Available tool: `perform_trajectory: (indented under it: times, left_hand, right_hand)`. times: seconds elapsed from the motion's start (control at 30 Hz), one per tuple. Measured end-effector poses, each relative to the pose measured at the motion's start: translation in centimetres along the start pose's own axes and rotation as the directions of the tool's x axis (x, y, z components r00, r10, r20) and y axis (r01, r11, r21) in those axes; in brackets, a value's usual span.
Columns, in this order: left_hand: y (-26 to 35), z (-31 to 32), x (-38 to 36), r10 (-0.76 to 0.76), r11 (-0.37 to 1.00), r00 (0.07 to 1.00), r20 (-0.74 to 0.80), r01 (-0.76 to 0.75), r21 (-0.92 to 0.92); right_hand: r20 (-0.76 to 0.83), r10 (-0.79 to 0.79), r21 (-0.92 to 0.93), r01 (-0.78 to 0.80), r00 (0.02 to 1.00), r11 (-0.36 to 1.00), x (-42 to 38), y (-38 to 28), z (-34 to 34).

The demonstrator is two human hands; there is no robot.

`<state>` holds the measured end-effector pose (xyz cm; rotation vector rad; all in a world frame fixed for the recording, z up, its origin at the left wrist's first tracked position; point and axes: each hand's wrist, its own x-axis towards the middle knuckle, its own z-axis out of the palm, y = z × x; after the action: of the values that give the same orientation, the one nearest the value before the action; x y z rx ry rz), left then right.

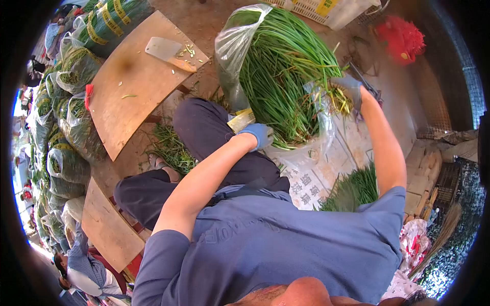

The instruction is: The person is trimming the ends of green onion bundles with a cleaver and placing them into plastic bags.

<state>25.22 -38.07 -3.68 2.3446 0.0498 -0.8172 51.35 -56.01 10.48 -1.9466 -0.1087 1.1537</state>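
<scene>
A large bundle of long green stalks point(286, 66) lies in front of me, partly inside a clear plastic bag point(232, 56). My left hand point(261, 136), in a blue-grey glove, is at the bundle's lower left edge, its fingers curled at the bag; what they hold is hidden. A yellow-printed strip point(241, 120) lies just beside that wrist. At the bundle's right side, my right hand point(348, 89), gloved too, is closed around yellowish stalk ends point(339, 99). More green stalks point(352, 191) lie below, near my right arm.
A wooden board point(138, 81) at the left bears a cleaver point(166, 50) and cut bits. Bagged greens point(76, 122) are stacked beyond it. A pale crate point(326, 13) stands at the top, a red bag point(401, 41) at upper right. A person point(89, 265) is at lower left.
</scene>
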Motion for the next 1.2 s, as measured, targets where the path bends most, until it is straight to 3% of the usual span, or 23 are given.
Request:
perform_trajectory:
  times: [0.03,0.1,0.13,0.2,0.23,0.3,0.4,0.43,0.5,0.53,0.57,0.6,0.67,0.7,0.73,0.83,0.93,1.0,1.03,1.07,1.13,1.2]
  left_hand:
    - [0.2,-0.4,-0.3,0.041,0.975,0.997,-0.065,-0.054,-0.214]
    - [0.8,-0.9,-0.8,0.087,0.782,0.973,-0.215,-0.200,-0.590]
    - [1.4,-1.0,-1.1,0.096,0.672,0.963,-0.250,-0.248,-0.698]
    - [3.0,-1.3,-1.3,0.107,0.404,0.941,-0.321,-0.336,-0.851]
    - [4.1,-1.6,-1.3,0.182,0.229,0.953,-0.242,-0.280,-0.932]
    - [6.4,-2.5,-1.4,0.361,-0.108,0.925,-0.120,-0.087,-0.990]
    - [8.2,-2.6,-0.3,0.494,-0.238,0.855,-0.159,-0.043,-0.970]
    - [9.7,-4.0,-2.0,0.475,-0.326,0.833,-0.284,-0.134,-0.936]
    - [9.2,-6.3,-3.5,0.453,-0.428,0.817,-0.358,-0.153,-0.891]
    - [8.4,-7.3,-4.3,0.434,-0.479,0.809,-0.396,-0.165,-0.862]
    - [7.4,-8.1,-4.9,0.369,-0.464,0.821,-0.436,-0.244,-0.852]
    - [6.9,-9.0,-6.1,0.357,-0.531,0.791,-0.496,-0.265,-0.805]
    - [6.6,-10.9,-8.8,0.308,-0.652,0.743,-0.594,-0.290,-0.701]
    - [6.3,-12.2,-9.9,0.240,-0.636,0.681,-0.692,-0.428,-0.642]
    - [4.2,-12.6,-10.1,0.142,-0.643,0.679,-0.720,-0.490,-0.588]
    - [-0.7,-16.1,-13.9,0.034,-0.618,0.642,-0.766,-0.589,-0.521]
    - [-5.2,-17.8,-19.3,-0.078,-0.559,0.561,-0.824,-0.709,-0.430]
    - [-8.0,-18.5,-23.1,-0.131,-0.473,0.459,-0.879,-0.808,-0.352]
    - [-7.3,-18.3,-25.7,-0.143,-0.451,0.438,-0.888,-0.827,-0.335]
    - [-6.3,-18.0,-28.0,-0.150,-0.433,0.419,-0.895,-0.842,-0.322]
    - [-5.0,-16.6,-31.4,-0.217,-0.400,0.409,-0.886,-0.865,-0.302]
    - [-7.0,-15.7,-32.6,-0.269,-0.382,0.440,-0.857,-0.865,-0.325]
  right_hand:
    - [0.025,-0.019,0.047,0.018,1.000,0.999,-0.8,0.6,0.3]
    - [0.067,-0.033,0.062,0.029,0.997,0.998,-3.7,1.1,0.7]
    - [0.083,-0.026,0.030,0.024,0.996,0.999,-5.9,0.9,0.7]
    - [0.247,0.062,0.295,-0.136,0.967,0.946,-9.9,1.5,-0.3]
    - [0.152,0.004,0.357,-0.059,0.988,0.932,-10.4,3.8,0.0]
    - [0.111,-0.068,0.448,0.011,0.991,0.894,-13.0,5.7,2.0]
    - [0.093,-0.157,0.653,0.059,0.983,0.755,-16.2,7.6,6.6]
    - [0.083,-0.129,0.702,0.034,0.988,0.712,-16.9,8.6,8.3]
    - [0.187,-0.158,0.840,-0.075,0.970,0.537,-16.4,12.2,11.6]
    - [0.232,-0.179,0.850,-0.110,0.956,0.515,-17.3,11.5,13.5]
    - [0.406,-0.347,0.873,-0.246,0.845,0.422,-16.7,11.2,15.0]
    - [0.552,-0.491,0.832,-0.402,0.674,0.382,-16.1,10.8,16.5]
    - [0.678,-0.599,0.714,-0.577,0.426,0.397,-15.4,9.6,19.5]
    - [0.715,-0.598,0.662,-0.626,0.363,0.412,-15.1,8.9,21.0]
    - [0.746,-0.592,0.614,-0.659,0.306,0.434,-14.8,8.3,22.3]
    - [0.819,-0.535,0.503,-0.707,0.206,0.497,-13.9,6.0,25.5]
    - [0.879,-0.437,0.433,-0.701,0.189,0.567,-13.4,3.2,27.6]
    - [0.912,-0.338,0.401,-0.669,0.230,0.626,-13.2,0.9,28.4]
    - [0.915,-0.267,0.402,-0.649,0.301,0.646,-13.8,-0.3,28.7]
    - [0.943,-0.234,0.331,-0.582,0.237,0.743,-12.4,-1.2,29.4]
    - [0.874,-0.083,0.219,-0.238,0.478,0.946,-12.6,-3.4,31.1]
    - [0.826,0.002,0.096,-0.145,0.564,0.985,-13.0,-4.9,33.1]
